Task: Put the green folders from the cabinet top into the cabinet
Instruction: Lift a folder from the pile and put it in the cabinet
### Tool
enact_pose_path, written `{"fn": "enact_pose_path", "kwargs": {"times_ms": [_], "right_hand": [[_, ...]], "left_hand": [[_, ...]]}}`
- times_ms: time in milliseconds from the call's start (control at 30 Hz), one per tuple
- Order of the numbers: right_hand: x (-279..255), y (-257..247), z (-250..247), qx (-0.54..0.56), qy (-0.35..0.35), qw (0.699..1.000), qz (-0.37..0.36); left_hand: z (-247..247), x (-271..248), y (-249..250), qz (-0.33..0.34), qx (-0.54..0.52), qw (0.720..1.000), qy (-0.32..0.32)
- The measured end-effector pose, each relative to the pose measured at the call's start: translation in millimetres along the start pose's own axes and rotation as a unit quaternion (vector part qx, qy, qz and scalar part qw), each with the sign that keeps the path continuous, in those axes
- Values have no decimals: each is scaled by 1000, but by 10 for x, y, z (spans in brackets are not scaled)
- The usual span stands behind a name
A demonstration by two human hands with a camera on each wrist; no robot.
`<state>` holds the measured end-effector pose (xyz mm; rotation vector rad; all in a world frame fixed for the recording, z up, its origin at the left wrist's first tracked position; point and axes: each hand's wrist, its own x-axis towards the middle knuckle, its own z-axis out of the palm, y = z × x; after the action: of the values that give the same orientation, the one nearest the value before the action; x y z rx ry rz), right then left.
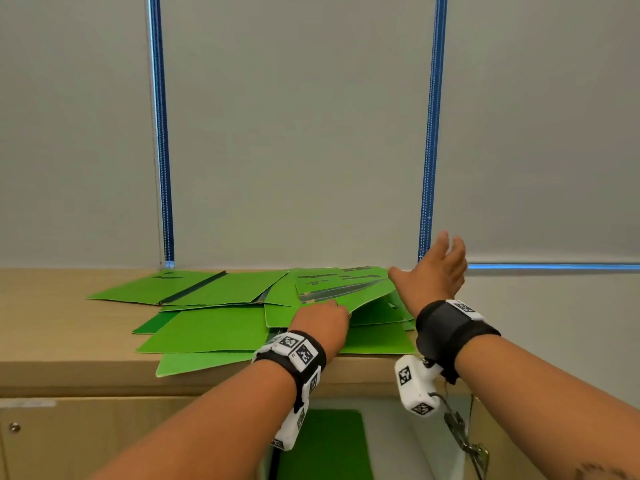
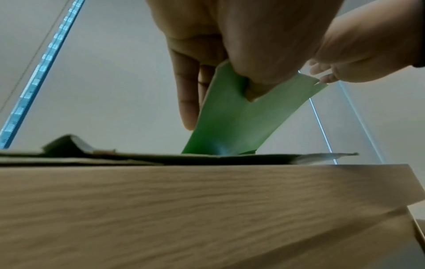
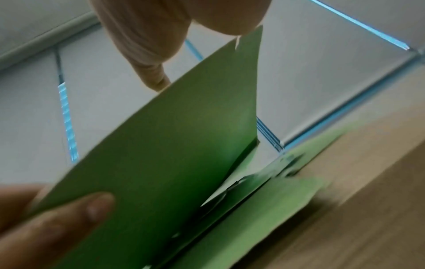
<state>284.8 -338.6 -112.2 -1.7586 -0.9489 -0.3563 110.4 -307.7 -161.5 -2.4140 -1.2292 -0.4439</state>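
Note:
Several green folders (image 1: 214,327) lie overlapped on the wooden cabinet top (image 1: 52,323). My left hand (image 1: 325,318) pinches the near edge of one folder's cover (image 1: 346,289) and holds it tilted up; the left wrist view shows that cover (image 2: 230,123) between thumb and fingers of the left hand (image 2: 230,45). My right hand (image 1: 436,268) is at the cover's right corner, fingers straight and thumb touching the edge. In the right wrist view the raised cover (image 3: 172,154) stands under the right hand (image 3: 149,36). Another green folder (image 1: 325,445) lies inside the open cabinet below.
Grey roller blinds with blue side tracks (image 1: 162,133) stand right behind the cabinet top. A closed cabinet door with a screw (image 1: 14,427) is at lower left. A metal hinge (image 1: 464,441) hangs at the right side of the open compartment.

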Motion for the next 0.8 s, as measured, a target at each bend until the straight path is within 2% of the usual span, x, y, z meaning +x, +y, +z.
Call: {"fn": "enact_pose_path", "kwargs": {"times_ms": [100, 167, 233, 267, 333, 367, 433, 500, 567, 700, 800], "right_hand": [[-26, -108, -13, 96, 38, 990, 99], [-22, -150, 4, 165, 40, 971, 167], [-47, -178, 69, 250, -18, 940, 232], [-65, -196, 120, 321, -73, 910, 253], [-120, -227, 220, 416, -174, 851, 269], [-112, -220, 270, 429, -186, 845, 259], [-86, -246, 256, 416, -183, 860, 232], [-21, -240, 216, 427, -170, 860, 223], [-23, -281, 68, 438, -170, 853, 226], [-7, -264, -139, 423, -160, 866, 212], [-23, -263, -198, 432, -168, 865, 193]], "left_hand": [[-27, 1, 51, -28, -13, 999, 34], [-66, 6, 65, -43, -28, 997, 51], [-119, 12, 75, -44, -36, 996, 63], [-143, 12, 84, -37, -39, 996, 68], [-166, -15, 98, -11, -50, 996, 74], [-162, -36, 93, -1, -63, 995, 74], [-158, -91, 48, 3, -99, 994, 53], [-179, -140, -57, -9, -160, 986, 46], [-241, -129, -214, -34, -240, 966, 93], [-377, 56, -612, -95, -334, 910, 227], [-439, 163, -819, -167, -356, 885, 248]]}}
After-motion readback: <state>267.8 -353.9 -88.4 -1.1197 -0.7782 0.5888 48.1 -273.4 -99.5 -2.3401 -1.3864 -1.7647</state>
